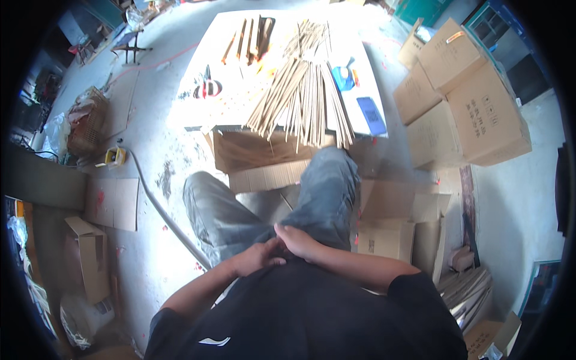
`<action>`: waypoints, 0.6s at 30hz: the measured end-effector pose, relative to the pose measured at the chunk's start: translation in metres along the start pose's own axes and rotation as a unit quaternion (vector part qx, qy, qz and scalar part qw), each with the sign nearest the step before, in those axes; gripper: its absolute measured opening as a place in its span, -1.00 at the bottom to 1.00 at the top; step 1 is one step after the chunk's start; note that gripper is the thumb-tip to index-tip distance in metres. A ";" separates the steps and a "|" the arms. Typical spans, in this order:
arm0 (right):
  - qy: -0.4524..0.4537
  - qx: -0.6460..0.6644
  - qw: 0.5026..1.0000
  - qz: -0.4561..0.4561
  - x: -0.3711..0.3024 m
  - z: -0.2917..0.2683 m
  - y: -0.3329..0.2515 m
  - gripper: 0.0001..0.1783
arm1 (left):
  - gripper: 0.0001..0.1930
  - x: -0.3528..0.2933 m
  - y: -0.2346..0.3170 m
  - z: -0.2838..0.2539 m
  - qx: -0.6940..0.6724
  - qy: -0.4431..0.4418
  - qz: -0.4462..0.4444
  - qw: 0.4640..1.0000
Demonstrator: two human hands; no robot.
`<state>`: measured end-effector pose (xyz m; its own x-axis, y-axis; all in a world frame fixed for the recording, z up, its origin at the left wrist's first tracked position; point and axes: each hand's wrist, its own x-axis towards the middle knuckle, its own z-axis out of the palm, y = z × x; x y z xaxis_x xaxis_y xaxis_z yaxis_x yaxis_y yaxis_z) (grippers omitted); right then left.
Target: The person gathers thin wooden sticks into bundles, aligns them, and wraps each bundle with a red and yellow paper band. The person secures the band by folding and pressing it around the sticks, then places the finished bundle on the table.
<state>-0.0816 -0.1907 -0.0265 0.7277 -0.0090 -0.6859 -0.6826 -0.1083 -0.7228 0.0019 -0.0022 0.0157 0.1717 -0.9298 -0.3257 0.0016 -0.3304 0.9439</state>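
Observation:
My left hand [257,258] and my right hand [298,243] meet in my lap, against the front of my black shirt [312,306]. The left thumb stands apart from its fingers, whose tips run in under the right hand; nothing shows in its grasp. The right thumb points up and forward, while its other fingers are hidden. Beyond my knees, a bundle of thin brown sticks [303,96] fans out on a white table [198,114], their near ends jutting over its front edge. Between my knees and the table stands an open cardboard box [264,179].
On the table lie red-handled scissors [208,90], darker brown bars [247,39], a blue container [343,78] and a blue phone-like slab [371,115]. Cardboard boxes [486,120] are stacked at right. Open cartons [387,234] sit beside my right leg. A grey hose [157,210] crosses the floor at left.

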 end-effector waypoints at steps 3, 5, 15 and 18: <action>-0.004 -0.120 0.991 -0.054 -0.018 -0.016 -0.027 -0.25 | -0.52 -0.005 0.006 -0.016 0.110 -0.026 -0.022 0.993; 0.026 -0.221 0.971 -0.089 -0.040 -0.027 -0.047 -0.43 | -0.54 -0.010 0.006 -0.020 0.158 -0.026 -0.034 0.987; 0.343 -0.140 0.885 -0.282 -0.054 -0.138 -0.061 -0.75 | -0.76 -0.020 0.182 -0.007 0.158 0.108 0.319 0.928; 0.349 -0.148 0.880 -0.285 -0.042 -0.142 -0.070 -0.77 | -0.77 -0.026 0.261 0.018 0.214 0.046 0.473 0.853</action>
<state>-0.0545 -0.3240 0.0653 0.8810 -0.4671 0.0756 -0.2200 -0.5458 -0.8085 -0.0200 -0.0672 0.2699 -0.0275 -0.8035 0.5946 -0.5375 0.5134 0.6690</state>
